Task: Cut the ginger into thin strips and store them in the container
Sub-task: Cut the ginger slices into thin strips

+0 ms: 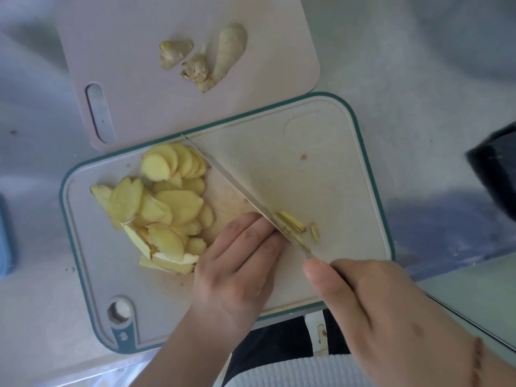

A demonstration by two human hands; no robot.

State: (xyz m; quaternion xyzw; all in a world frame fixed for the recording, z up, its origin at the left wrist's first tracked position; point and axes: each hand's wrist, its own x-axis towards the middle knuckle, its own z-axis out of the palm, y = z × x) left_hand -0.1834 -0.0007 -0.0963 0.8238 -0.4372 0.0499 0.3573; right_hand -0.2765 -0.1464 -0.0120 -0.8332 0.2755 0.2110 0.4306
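Note:
A pile of yellow ginger slices (162, 202) lies on the left half of the teal-rimmed cutting board (321, 169). My right hand (377, 308) grips the handle of a knife (231, 180), whose long blade runs diagonally up to the left. The blade's heel is down in a small stack of ginger that my left hand (240, 269) presses with curled fingertips against the blade's left side. A few cut ginger strips (296, 223) lie just right of the blade. The slices under my left fingers are mostly hidden.
A pink board (117, 60) behind holds three unpeeled ginger pieces (203, 57). A dark object (497, 174) sits at the right edge and something blue (5, 238) at the left edge. The grey counter surrounds both boards; its front edge is at my body.

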